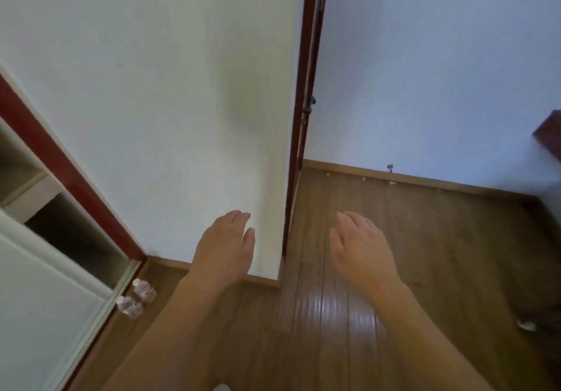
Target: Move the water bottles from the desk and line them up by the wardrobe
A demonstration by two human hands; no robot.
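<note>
Two water bottles (136, 298) stand touching beside the wardrobe (45, 284); my left hand (226, 248) and right hand (361, 248) are empty, fingers loosely spread. Next I'd fetch another from the tabletop, out of view, and set it in line

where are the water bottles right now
In the head view, two water bottles stand side by side on the wooden floor at lower left, at the foot of the wardrobe, left of the empty left hand.

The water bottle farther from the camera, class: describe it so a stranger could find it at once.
Start at the open wardrobe on the left and follow its base down to the wooden floor. Two clear bottles stand there side by side. Yours is the water bottle nearer the wall corner, beyond its twin.
</note>
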